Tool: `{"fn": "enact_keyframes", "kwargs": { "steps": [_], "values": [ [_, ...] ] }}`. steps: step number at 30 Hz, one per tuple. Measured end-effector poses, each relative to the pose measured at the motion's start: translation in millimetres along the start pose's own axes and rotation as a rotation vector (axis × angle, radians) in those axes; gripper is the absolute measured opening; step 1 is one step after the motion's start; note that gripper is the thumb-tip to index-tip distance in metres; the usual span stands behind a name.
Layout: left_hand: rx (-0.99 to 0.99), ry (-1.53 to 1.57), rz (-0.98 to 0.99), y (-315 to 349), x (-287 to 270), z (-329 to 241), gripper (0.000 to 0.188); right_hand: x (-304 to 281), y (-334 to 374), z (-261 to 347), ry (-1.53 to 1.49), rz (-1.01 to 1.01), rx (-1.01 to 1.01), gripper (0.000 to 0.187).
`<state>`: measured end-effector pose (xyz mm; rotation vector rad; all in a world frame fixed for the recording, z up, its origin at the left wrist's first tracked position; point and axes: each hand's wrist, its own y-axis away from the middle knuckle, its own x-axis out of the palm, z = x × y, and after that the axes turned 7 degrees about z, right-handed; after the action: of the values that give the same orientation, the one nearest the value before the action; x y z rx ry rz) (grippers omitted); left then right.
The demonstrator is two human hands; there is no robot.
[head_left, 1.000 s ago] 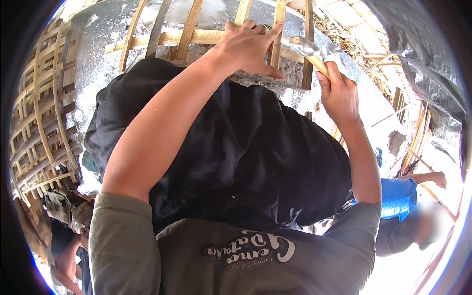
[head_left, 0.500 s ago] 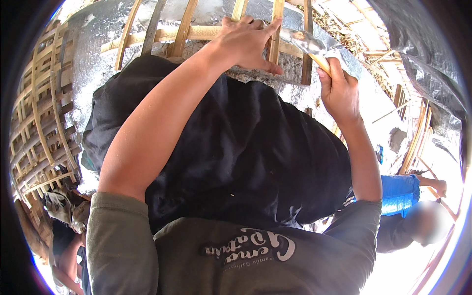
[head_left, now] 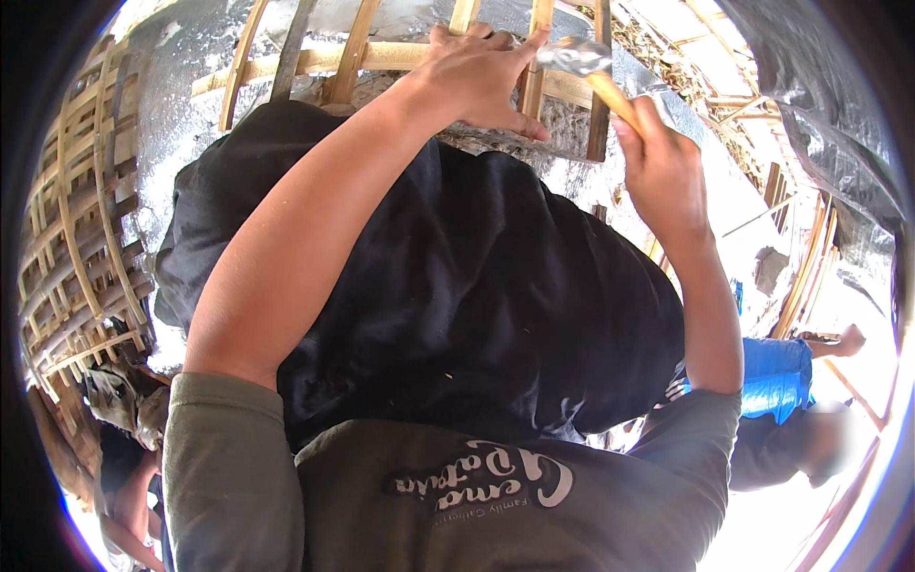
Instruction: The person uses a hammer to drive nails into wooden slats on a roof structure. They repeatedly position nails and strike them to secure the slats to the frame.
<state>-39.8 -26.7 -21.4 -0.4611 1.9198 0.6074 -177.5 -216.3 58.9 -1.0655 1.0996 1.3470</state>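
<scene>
Black cloth [head_left: 477, 315] fills the middle of the frame, draped over the person's lap, with a dark olive shirt [head_left: 381, 515] below it. A woven panel [head_left: 71, 219] of pale strips curves down the left edge, and a grey plastic sheet [head_left: 829, 95] hangs at the upper right.

At the top centre, a frame of wooden slats [head_left: 353, 52] lies over a silvery surface [head_left: 181, 57], the slats crossing one long crossbar [head_left: 315, 63]. They look light and stiff, and being narrow they would probably split most easily near their ends; pressing them flat where they meet the crossbar seems the steadiest hold. At the lower right, another person in blue [head_left: 772, 377] is partly in view.

The left hand [head_left: 481, 81] lies across the slats at the top centre, its grip spread wide, fingers fanned and thumb apart, closed around nothing. The right hand [head_left: 662, 172], at the upper right, has its grip wrapped firmly round the handle of a hammer [head_left: 615, 99]. The hammer is likely head-heavy and rigid, best held low on its smooth handle. Its shiny metal head [head_left: 575, 58], slightly blurred, is just beside the left index finger; whether it touches a slat I cannot tell.
</scene>
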Motion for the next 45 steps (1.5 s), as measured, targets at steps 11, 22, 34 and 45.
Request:
{"fn": "enact_keyframes", "kwargs": {
  "steps": [11,22,34,45],
  "values": [
    [-0.001,-0.029,-0.072,-0.5,5.7,1.3,0.104,1.0,4.4,3.3,0.023,-0.002,0.009,0.023],
    [0.031,0.176,0.105,7.5,-26.8,-2.1,0.122,-8.9,2.8,19.3,0.092,-0.030,-0.015,0.021],
    [-0.026,0.096,0.183,3.7,-29.9,-5.3,0.123,-10.6,-5.2,21.2,0.104,0.034,0.041,0.021],
    [0.015,0.175,0.078,8.3,-22.6,-2.0,0.131,-7.1,7.9,17.7,-0.020,-0.090,0.017,0.024]
  ]
}}
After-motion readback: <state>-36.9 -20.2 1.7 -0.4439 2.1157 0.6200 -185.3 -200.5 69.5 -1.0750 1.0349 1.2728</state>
